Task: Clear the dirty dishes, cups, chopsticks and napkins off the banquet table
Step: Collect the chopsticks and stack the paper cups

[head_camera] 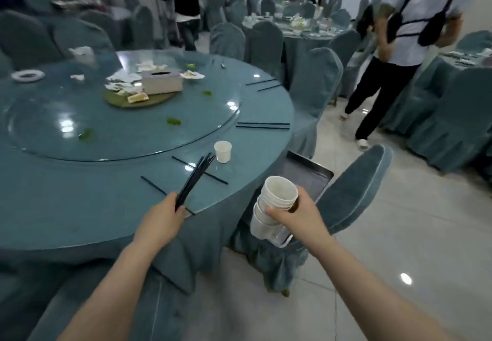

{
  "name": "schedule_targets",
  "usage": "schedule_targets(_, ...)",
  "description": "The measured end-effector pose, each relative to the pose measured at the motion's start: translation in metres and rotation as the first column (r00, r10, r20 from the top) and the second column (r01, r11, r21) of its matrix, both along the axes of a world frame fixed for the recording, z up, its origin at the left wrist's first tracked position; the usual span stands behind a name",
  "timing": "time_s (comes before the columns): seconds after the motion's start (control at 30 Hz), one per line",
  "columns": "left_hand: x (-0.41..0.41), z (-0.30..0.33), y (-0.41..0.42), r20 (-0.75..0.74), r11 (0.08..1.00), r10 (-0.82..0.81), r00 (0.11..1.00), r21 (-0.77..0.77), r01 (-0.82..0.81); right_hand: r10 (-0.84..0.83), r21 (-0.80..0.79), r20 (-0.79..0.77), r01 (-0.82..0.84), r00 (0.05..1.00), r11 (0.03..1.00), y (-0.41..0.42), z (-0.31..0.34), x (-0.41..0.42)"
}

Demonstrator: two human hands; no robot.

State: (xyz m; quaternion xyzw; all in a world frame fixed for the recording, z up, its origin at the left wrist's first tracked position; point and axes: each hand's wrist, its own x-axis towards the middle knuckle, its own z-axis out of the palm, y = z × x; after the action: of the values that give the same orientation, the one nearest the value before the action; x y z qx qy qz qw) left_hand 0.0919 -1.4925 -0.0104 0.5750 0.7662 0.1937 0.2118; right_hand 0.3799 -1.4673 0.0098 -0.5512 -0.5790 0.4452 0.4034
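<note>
My left hand [162,217] grips a bundle of black chopsticks [195,177] over the near edge of the round banquet table [66,194]. My right hand [295,214] holds a stack of white paper cups [277,197], tilted, just off the table's right edge. One white paper cup [222,151] stands upright on the table beyond the bundle. Loose chopsticks lie near it [213,177], a pair at the right rim [262,125], and more farther back [263,84]. Crumpled napkins [123,81] and a tissue box [162,81] sit on the glass turntable [119,138].
A metal tray [306,174] rests on the covered chair [354,194] under my right hand. A small plate [28,75] lies at the far left. Two people stand nearby: one at the right [404,34], one at the back [183,2]. Covered chairs ring the table.
</note>
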Motion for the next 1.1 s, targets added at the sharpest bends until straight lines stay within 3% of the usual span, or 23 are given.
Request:
schedule_targets(0.27,-0.045,-0.03,0.083,0.131,0.973,0.229,0.965,-0.031,-0.227,0.092,0.089,-0.046,-0.088,0.995,0.992,0.122,-0.007,-0.043)
schedule_targets(0.37,-0.068,-0.043,0.114,0.253,0.94,0.341,0.905,-0.095,-0.328,0.112,0.082,-0.032,-0.109,0.993,0.991,0.171,-0.008,-0.06)
schedule_targets(0.5,-0.096,-0.054,0.141,0.305,0.896,0.445,0.842,-0.157,-0.416,0.112,0.059,-0.06,-0.109,0.992,0.992,0.219,-0.013,-0.081)
schedule_targets(0.93,-0.116,-0.096,0.155,0.179,0.726,0.673,0.718,-0.344,-0.595,0.281,0.034,-0.014,-0.28,0.96,0.959,0.323,-0.04,-0.131)
schedule_targets(1.1,-0.117,-0.105,0.165,0.167,0.697,0.705,0.689,-0.343,-0.63,0.323,-0.013,0.022,-0.322,0.946,0.946,0.346,-0.06,-0.141)
